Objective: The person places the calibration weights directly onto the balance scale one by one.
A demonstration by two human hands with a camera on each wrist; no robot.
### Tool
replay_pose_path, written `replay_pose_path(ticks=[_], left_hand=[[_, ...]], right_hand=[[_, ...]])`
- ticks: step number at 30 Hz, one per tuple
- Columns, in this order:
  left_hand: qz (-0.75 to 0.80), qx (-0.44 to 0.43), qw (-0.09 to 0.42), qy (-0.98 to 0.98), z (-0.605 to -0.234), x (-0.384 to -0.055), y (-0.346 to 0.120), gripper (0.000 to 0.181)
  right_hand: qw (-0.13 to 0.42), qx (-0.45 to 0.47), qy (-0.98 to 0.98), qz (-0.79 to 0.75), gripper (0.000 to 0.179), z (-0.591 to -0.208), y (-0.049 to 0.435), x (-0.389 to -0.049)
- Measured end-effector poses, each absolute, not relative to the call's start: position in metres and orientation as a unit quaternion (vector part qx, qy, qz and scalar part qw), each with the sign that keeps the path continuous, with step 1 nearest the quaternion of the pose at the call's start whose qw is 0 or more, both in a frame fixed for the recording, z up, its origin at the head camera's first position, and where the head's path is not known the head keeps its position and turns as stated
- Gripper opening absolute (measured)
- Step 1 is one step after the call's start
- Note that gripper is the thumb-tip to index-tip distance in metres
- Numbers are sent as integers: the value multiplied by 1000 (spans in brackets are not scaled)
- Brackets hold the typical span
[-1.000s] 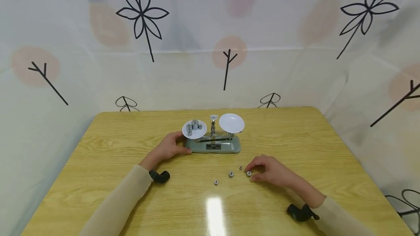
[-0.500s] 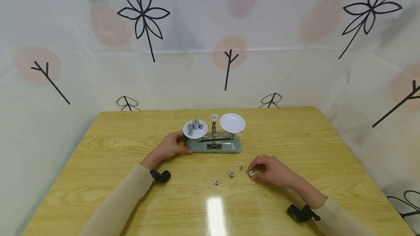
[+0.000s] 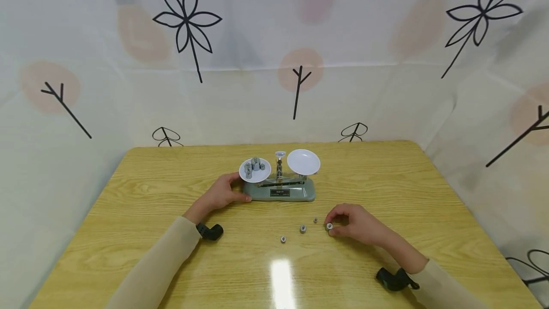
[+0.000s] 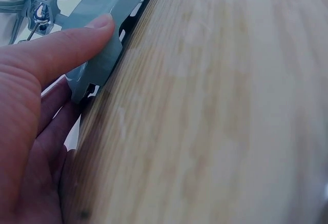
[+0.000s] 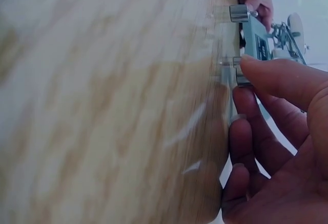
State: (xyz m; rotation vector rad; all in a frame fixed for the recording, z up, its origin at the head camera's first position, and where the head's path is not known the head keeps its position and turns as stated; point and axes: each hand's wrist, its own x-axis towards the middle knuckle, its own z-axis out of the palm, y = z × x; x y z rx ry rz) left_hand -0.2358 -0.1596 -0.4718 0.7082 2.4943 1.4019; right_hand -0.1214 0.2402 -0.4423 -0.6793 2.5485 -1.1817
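Clock positions are taken from the centre of the balance base point(image 3: 279, 190), with 12 o'clock pointing away from the person. The base stands on the wood-grain table point(image 3: 171, 182).

Left hand point(image 3: 219, 193): located at 9 o'clock, gripping the near end of the base. The thumb lies along the front edge; the other fingers reach round the end, below the left pan point(image 3: 261, 175). The spread is about the depth of the base.

Right hand point(image 3: 353, 224): located at 4 o'clock. Thumb and index finger close narrowly on the held weight point(image 3: 329, 226), one to each side of it. Whether this weight is in contact with the table cannot be told.

Left pan: 10 o'clock, carrying a group of metal weights point(image 3: 255, 164), the largest at the back. This pan sits lower than the right pan point(image 3: 303, 161), which is at 1 o'clock.

Loose weights on the table: a very small weight point(image 3: 315, 220) at 4 o'clock, just beside the right fingertips; a medium weight point(image 3: 302, 229) at 5 o'clock; a small weight point(image 3: 283, 240) at 6 o'clock. All three stand apart from one another.

Surroundings: a printed cloth point(image 3: 240, 108) hangs beyond the table at 12 o'clock. A black device point(image 3: 210, 231) is worn on the left wrist.
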Motion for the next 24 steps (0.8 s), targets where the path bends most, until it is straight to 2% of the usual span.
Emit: replay_pose_path(ticks=[24], left_hand=[[485,243,97,835,-470,-234,-159,72]], right_hand=[[132,-231,872,-410,14,-435,240,-122]])
